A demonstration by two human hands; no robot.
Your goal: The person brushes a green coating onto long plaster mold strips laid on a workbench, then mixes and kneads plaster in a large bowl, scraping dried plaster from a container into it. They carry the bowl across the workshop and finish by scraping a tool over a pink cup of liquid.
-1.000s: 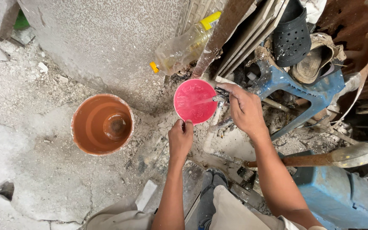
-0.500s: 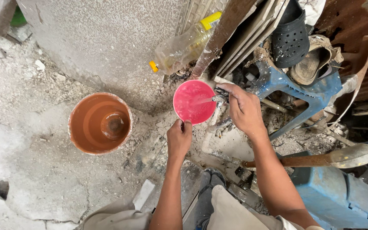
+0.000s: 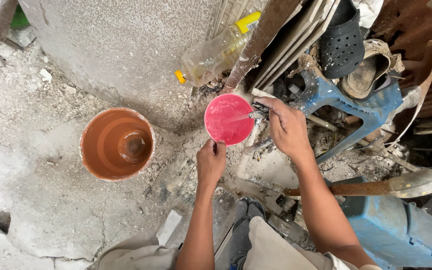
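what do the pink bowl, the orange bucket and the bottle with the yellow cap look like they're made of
Pink bowl: likely plastic, with a thin rim, even colour and dull wet sheen. Orange bucket: probably plastic too, with moulded steps inside, matte and dusty. Bottle: clear plastic, see-through and dented, with an opaque yellow cap.

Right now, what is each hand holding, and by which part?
The left hand holds the pink bowl by its near rim. The right hand grips the tap running water into it.
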